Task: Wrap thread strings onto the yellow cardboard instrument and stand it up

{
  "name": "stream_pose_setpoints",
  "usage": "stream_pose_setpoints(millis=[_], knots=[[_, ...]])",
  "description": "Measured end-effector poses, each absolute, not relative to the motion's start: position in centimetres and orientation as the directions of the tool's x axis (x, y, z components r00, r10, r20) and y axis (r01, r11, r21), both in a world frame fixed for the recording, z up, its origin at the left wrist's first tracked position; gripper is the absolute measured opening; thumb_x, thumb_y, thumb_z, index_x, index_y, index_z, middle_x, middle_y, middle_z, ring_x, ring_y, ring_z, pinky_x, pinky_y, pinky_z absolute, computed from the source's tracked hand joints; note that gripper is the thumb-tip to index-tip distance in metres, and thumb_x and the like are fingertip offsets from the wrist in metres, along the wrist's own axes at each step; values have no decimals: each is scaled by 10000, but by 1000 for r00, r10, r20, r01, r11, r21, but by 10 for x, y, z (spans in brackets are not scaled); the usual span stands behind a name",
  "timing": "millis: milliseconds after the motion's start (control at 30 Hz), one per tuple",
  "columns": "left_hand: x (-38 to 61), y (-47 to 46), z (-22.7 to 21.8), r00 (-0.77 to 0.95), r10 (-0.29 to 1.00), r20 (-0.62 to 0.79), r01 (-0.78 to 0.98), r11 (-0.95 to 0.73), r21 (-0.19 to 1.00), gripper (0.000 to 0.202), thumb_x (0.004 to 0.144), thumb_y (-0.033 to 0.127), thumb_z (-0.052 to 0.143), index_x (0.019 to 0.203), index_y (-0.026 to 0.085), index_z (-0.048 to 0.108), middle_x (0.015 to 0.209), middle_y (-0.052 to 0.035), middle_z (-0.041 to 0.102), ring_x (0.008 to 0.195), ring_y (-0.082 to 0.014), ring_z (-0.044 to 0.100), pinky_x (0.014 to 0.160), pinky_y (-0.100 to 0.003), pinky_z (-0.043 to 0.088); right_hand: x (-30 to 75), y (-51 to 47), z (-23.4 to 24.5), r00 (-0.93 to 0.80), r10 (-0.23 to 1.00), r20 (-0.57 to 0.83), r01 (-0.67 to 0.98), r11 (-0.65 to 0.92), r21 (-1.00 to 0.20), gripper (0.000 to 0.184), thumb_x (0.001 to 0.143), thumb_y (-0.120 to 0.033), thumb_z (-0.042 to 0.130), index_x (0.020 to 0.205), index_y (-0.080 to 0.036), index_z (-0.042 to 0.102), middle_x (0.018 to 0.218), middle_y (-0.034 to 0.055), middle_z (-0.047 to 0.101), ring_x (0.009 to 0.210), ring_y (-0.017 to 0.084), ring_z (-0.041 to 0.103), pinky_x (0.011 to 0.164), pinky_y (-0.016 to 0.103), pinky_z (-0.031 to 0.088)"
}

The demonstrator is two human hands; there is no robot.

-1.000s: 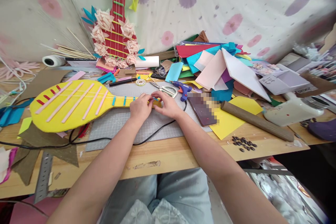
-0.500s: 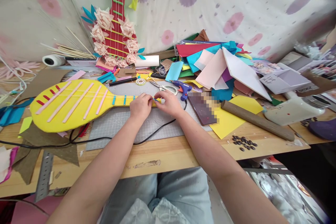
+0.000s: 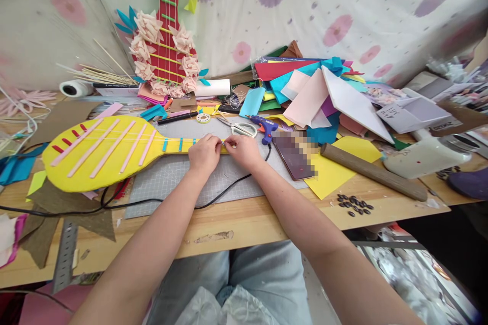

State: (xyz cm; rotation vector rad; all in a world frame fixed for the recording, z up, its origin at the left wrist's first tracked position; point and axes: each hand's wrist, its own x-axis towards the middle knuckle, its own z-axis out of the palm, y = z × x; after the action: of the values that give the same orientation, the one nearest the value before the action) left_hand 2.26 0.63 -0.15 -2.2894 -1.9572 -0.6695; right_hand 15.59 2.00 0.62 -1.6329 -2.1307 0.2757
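A yellow toy lute (image 3: 107,150) lies flat across the work surface, its round body at the left and its neck pointing right. Pink strips cross the body, blue strips cross the neck, and pale strings run lengthwise. Over the far part of the neck, my left hand (image 3: 205,155) is closed with fingertips pinched. Facing it, my right hand (image 3: 244,152) pinches at the same spot, fingertips almost touching the left ones. Between them shows a tiny bit of a blue strip (image 3: 223,143), mostly hidden by the fingers. The neck's end is under my right hand.
Behind my hands lie scissors (image 3: 244,130), a blue glue gun (image 3: 267,129) and a tape roll (image 3: 203,117). A phone (image 3: 292,157) and brown stick (image 3: 373,172) are at the right. The black cable (image 3: 224,195) crosses the grey cutting mat (image 3: 152,198). A red flowered lute (image 3: 168,56) stands behind.
My right fingers have closed from a looser curl into a tight pinch beside the left fingertips. Less of the blue strip shows. The yellow lute stays in place; the view shifts slightly.
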Motion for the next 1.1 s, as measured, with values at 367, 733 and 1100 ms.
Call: stream_pose_setpoints(millis=[367,733,1100], knots=[[25,6,2,107,935,337,953,-193,233,171,828,188,463,802,220,629,922,-33,667,867,-209,610,595,-316,363,151,20,4,-182,943,279,887,279,-367,181,824,-249,503,851,-198,675,865,76,712,816,213,643,681,300,452],[20,7,-4,122,915,385,925,-246,290,216,880,287,450,898,253,663,990,-6,690,895,-180,624,632,-296,389,176,33,4,-324,914,245,531,390,-752,317,737,-281,630,1040,-189,614,1048,45,668,860,153,614,724,287,490],[20,7,-4,125,908,400,904,-270,331,208,872,279,463,907,258,667,990,2,694,891,-174,630,656,-295,402,190,43,-4,-574,784,237,203,417,-886,730,669,-229,684,1330,-230,376,1317,103,505,997,157,555,787,308,500]])
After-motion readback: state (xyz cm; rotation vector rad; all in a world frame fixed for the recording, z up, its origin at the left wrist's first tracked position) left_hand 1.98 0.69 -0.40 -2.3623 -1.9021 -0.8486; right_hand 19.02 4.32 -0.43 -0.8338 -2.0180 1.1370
